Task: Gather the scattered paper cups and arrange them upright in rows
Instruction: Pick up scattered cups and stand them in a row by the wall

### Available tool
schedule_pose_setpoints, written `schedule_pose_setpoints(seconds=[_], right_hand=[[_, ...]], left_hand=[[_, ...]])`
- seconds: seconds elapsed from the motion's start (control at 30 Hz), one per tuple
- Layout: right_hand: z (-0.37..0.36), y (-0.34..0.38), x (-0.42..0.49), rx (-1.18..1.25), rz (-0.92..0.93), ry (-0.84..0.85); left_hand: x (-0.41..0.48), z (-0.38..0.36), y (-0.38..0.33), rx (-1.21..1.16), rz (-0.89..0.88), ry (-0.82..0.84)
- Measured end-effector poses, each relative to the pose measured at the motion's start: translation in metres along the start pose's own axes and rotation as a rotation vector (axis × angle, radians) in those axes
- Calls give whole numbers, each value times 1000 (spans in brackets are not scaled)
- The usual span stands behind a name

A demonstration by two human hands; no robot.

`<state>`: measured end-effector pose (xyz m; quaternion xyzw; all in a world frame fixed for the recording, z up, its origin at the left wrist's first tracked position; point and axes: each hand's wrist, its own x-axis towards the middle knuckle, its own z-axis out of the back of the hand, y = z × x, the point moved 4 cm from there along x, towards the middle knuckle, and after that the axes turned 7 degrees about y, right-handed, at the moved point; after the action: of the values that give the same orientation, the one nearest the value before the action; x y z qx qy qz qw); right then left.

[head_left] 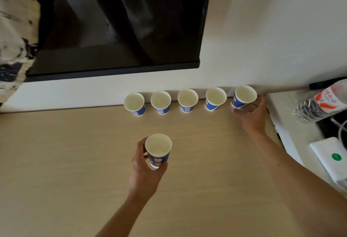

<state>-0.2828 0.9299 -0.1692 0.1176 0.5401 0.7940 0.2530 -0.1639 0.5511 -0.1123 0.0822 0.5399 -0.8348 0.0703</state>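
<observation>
Several blue-and-white paper cups stand upright in a row along the back of the wooden table [75, 161], from the leftmost cup [134, 104] to the fourth cup [215, 98]. At the row's right end my right hand [252, 113] grips a fifth cup [244, 96], which is tilted slightly. Nearer to me, my left hand [144, 173] holds another cup [158, 150] upright in front of the row, fingers curled round its lower part.
A dark screen [116, 30] hangs on the wall above the cups. To the right, a plastic water bottle [319, 103] lies tilted and a white box with a green dot [332, 159] sits on a white surface. Patterned cloth [13, 49] hangs at far left.
</observation>
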Motion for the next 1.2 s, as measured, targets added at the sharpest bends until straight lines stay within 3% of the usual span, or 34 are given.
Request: schedule_pose_setpoints(seconds=[0.1, 0.2, 0.47, 1.2], right_hand=[[-2, -13, -39, -80, -21, -125], [-28, -14, -92, -65, 32, -124], [-123, 25, -202, -1, 244, 273], [-154, 47, -212, -69, 217, 375]], left_hand=[[11, 14, 5, 5, 9, -89], [28, 27, 15, 25, 40, -159], [64, 42, 44, 27, 112, -258], [97, 45, 44, 41, 55, -230]])
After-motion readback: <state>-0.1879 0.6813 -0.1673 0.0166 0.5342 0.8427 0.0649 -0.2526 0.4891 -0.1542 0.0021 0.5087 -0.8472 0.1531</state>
